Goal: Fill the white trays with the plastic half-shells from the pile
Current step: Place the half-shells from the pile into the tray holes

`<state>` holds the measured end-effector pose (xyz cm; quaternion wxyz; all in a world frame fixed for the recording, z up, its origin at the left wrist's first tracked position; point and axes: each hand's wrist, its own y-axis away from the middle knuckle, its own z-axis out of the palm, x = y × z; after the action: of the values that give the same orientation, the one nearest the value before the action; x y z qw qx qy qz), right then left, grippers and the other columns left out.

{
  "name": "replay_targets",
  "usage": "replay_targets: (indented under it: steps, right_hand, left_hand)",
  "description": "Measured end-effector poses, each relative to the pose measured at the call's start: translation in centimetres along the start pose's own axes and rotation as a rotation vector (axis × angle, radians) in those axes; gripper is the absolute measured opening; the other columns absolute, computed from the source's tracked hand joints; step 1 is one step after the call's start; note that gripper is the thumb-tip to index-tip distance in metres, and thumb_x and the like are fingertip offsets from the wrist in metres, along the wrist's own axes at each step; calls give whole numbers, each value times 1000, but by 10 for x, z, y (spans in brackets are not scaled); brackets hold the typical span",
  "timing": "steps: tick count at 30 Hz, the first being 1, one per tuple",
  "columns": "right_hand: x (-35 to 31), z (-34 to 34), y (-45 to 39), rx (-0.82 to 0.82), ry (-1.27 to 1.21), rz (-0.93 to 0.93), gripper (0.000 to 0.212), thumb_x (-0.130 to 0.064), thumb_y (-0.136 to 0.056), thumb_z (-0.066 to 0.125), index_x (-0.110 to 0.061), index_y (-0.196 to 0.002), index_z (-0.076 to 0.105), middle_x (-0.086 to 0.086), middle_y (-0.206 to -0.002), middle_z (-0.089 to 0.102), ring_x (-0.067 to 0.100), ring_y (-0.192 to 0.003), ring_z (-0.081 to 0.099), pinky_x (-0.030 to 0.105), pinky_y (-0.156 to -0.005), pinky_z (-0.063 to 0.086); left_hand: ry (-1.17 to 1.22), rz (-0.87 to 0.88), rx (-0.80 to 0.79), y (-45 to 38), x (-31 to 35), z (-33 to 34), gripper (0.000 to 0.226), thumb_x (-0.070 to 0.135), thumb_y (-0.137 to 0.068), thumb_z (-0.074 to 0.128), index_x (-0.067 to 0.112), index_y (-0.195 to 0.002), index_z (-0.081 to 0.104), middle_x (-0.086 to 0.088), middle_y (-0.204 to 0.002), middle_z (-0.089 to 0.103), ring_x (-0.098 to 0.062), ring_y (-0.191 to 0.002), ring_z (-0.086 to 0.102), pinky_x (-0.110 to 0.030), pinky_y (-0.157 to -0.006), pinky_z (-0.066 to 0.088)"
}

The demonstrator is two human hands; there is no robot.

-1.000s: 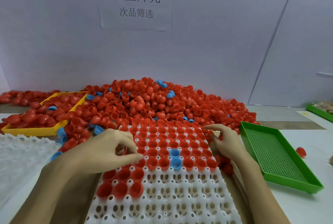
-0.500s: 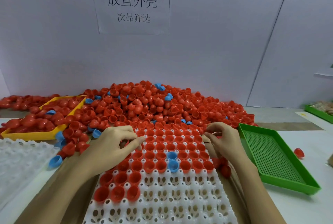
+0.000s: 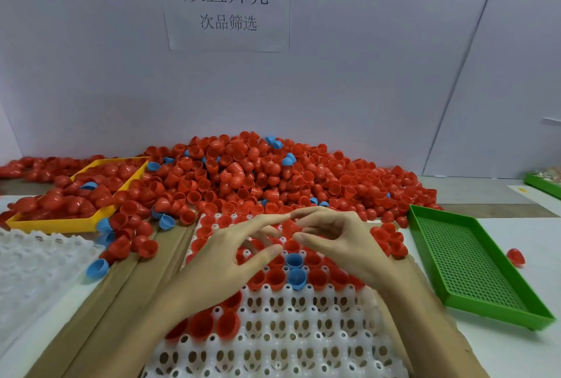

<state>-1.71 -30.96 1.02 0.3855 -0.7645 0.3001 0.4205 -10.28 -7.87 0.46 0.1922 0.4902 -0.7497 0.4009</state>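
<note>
Head view shows us the pile [image 3: 252, 177] first, a broad heap of red half-shells with a few blue ones, banked against the back wall and spilling down to the far edge of the white tray [image 3: 273, 344] in front of us. That tray lies on brown cardboard; its far rows are filled with red shells and two blue shells [image 3: 295, 269], while its near rows are mostly bare sockets, so we judge the filling roughly half done. A second white tray [image 3: 36, 259] sits to the left, holding no shells that we can see. A yellow tray [image 3: 60, 224] at the left holds more red shells, and a green tray [image 3: 473, 268] at the right holds none.

Our left hand [image 3: 224, 259] hovers over the filled rows with fingers loosely spread and nothing in it. Our right hand [image 3: 340, 241] is curled, forefinger and thumb closing round a red shell [image 3: 290, 227]; whether it truly grips it we cannot tell.

We judge the shells to be light, thin, stiff and glossy, likely to skid or nest together. Pinching one by its open rim, thumb inside, should hold it best, and lets us drop it dome-down into a socket.
</note>
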Motion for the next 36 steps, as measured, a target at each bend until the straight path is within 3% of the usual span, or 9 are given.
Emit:
replay_targets:
  steps: [4, 8, 11, 14, 17, 20, 25, 30, 36]
  right_hand:
    - [-6, 8, 3, -107, -38, -13, 22, -5, -96, 73, -4, -118, 77, -3, -130, 73, 17, -118, 72, 31, -99, 58]
    - [-9, 12, 2, -158, -136, -49, 30, 3, -104, 58, -4, -132, 68, 3, -137, 70, 22, -125, 69, 34, -104, 56]
    - [-10, 9, 0, -68, -214, -47, 30, -1, -106, 57, -10, -132, 67, 5, -132, 72, 25, -118, 73, 33, -99, 59]
    - [-4, -1, -1, 66, -65, -42, 28, -17, -105, 63, -25, -131, 70, -4, -126, 75, 16, -117, 71, 30, -101, 57]
    - [-3, -1, 1, -153, -54, -1, 35, -25, -107, 62, -31, -142, 64, -9, -139, 69, 12, -130, 64, 26, -106, 53]
    - [-4, 4, 1, -218, -31, 24, 29, -26, -107, 62, -29, -134, 71, -5, -130, 73, 16, -122, 69, 29, -105, 54]
    - [-7, 5, 3, -145, -74, 60, 21, -31, -103, 68, -26, -122, 76, 3, -108, 79, 20, -106, 75, 23, -94, 56]
    - [-6, 11, 4, -135, -95, 79, 19, -30, -102, 69, -23, -118, 77, 6, -102, 79, 22, -97, 77, 26, -90, 58]
    - [-10, 16, 3, -199, -156, 61, 20, -26, -102, 70, -22, -120, 77, 4, -105, 79, 18, -95, 76, 26, -88, 59]
  left_hand:
    - [158, -41, -2, -1, 3, 7, 36, 50, -97, 62, 50, -133, 57, 24, -117, 71, 2, -112, 67, -13, -95, 51]
    - [340, -118, 169, -4, 6, 5, 24, 39, -92, 70, 24, -110, 66, 4, -98, 79, -12, -91, 77, -21, -86, 58]
    - [428, -164, 149, -5, 4, -2, 17, 26, -96, 69, 8, -97, 67, -6, -91, 78, -20, -88, 77, -31, -86, 61]
    - [402, -150, 81, -4, 3, -6, 6, 19, -98, 69, 13, -97, 69, -3, -95, 77, -20, -90, 76, -27, -86, 59]
    - [323, -101, 31, -2, 5, -5, 8, 14, -97, 70, 22, -100, 72, 2, -102, 74, -18, -98, 73, -28, -91, 58]
    - [227, -91, 67, -1, 5, -3, 13, 13, -95, 72, 25, -98, 74, 8, -101, 74, -15, -101, 71, -33, -92, 57]
    - [121, -80, 199, -1, 4, -2, 11, 25, -90, 80, 29, -95, 71, 13, -100, 73, -5, -99, 72, -25, -90, 59]
    - [-133, 53, 328, 1, 0, 2, 5, 25, -89, 80, 20, -91, 80, 16, -99, 71, -3, -95, 70, -18, -79, 60]
    - [-13, -89, 306, 0, 2, -2, 28, 54, -80, 75, 29, -86, 84, 23, -89, 74, 6, -89, 71, -13, -75, 58]
